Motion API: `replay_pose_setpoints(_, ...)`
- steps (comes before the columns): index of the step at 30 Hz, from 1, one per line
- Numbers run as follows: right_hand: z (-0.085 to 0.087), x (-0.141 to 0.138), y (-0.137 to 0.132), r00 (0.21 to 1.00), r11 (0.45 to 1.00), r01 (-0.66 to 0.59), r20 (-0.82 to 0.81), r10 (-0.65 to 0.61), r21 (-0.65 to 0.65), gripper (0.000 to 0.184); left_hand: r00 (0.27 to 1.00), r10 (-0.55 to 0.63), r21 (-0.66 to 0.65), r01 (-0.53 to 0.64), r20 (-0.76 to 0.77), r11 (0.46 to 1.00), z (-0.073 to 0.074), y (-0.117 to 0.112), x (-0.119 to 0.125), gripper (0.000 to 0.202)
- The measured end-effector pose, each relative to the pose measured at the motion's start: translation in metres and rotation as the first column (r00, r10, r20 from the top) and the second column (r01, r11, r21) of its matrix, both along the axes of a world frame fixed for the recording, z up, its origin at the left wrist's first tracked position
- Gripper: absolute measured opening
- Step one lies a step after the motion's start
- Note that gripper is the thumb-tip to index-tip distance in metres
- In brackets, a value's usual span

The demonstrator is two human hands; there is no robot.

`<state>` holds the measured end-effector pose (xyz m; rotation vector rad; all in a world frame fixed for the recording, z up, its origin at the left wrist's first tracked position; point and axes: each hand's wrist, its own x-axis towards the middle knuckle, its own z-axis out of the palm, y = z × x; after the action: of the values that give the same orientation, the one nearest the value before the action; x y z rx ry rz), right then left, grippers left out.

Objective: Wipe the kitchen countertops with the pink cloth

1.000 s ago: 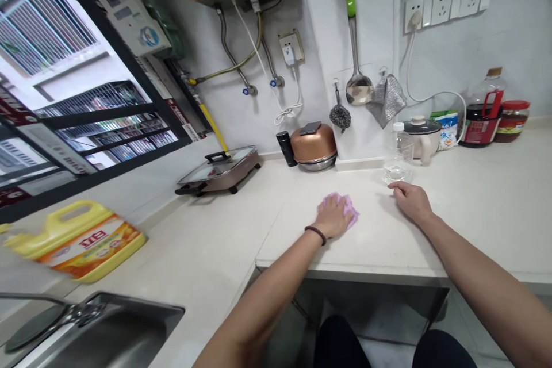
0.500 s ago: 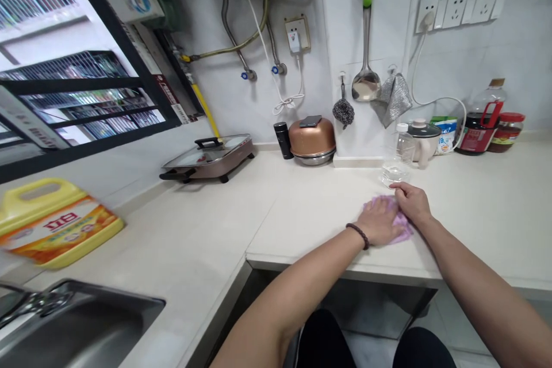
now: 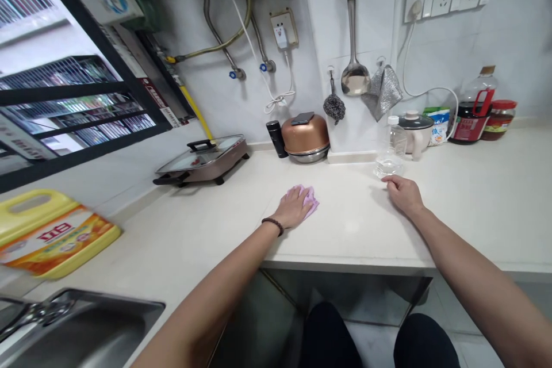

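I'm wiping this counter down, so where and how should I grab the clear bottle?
Probably around the body of the clear bottle, below its white cap, coming from the front edge of the counter. It stands upright, so a sideways wrap should suit, while the lidded pot behind its right side crowds that approach.

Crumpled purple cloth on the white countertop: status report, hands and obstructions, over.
Left hand spread over crumpled purple cloth on white countertop. Right hand near base of clear plastic bottle, contact unclear. Possible obstacle: that bottle, right of cloth.
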<state>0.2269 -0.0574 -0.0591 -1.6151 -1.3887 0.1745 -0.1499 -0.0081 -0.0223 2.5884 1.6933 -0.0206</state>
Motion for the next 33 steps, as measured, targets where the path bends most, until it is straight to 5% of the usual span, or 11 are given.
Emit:
replay_pose_setpoints(4,0.002,-0.004,0.0,1.0,0.999,-0.007,-0.001,0.007,-0.039,0.041,0.979,-0.203,-0.033,0.203,-0.018,0.979,0.004,-0.039,-0.022,0.07)
replay_pose_setpoints(8,0.001,-0.006,0.002,1.0,0.999,-0.005,-0.012,0.004,-0.042,0.04,0.951,-0.31,-0.091,0.306,-0.025,0.948,0.013,-0.069,-0.01,0.072)
replay_pose_setpoints(12,-0.001,-0.002,0.004,0.999,1.0,0.017,-0.042,-0.018,-0.019,0.039,0.917,-0.399,-0.125,0.397,0.013,0.909,0.015,-0.093,0.045,0.076)
replay_pose_setpoints(19,-0.001,0.005,0.004,0.995,0.999,0.045,-0.092,-0.044,0.007,0.043,0.802,-0.586,-0.089,0.596,0.112,0.798,-0.001,-0.119,0.183,0.083)
replay_pose_setpoints(22,0.0,0.008,0.003,0.993,0.999,0.048,-0.107,-0.048,-0.006,0.045,0.782,-0.611,-0.054,0.62,0.126,0.783,-0.006,-0.12,0.213,0.085)
replay_pose_setpoints(27,0.001,0.009,0.001,0.994,0.999,0.044,-0.1,-0.042,0.013,0.046,0.757,-0.636,-0.081,0.651,0.151,0.755,-0.001,-0.108,0.189,0.082)
replay_pose_setpoints(33,0.0,0.008,0.001,0.995,0.999,0.044,-0.091,-0.043,0.002,0.044,0.859,-0.497,-0.114,0.51,0.12,0.853,0.013,-0.082,0.075,0.079)
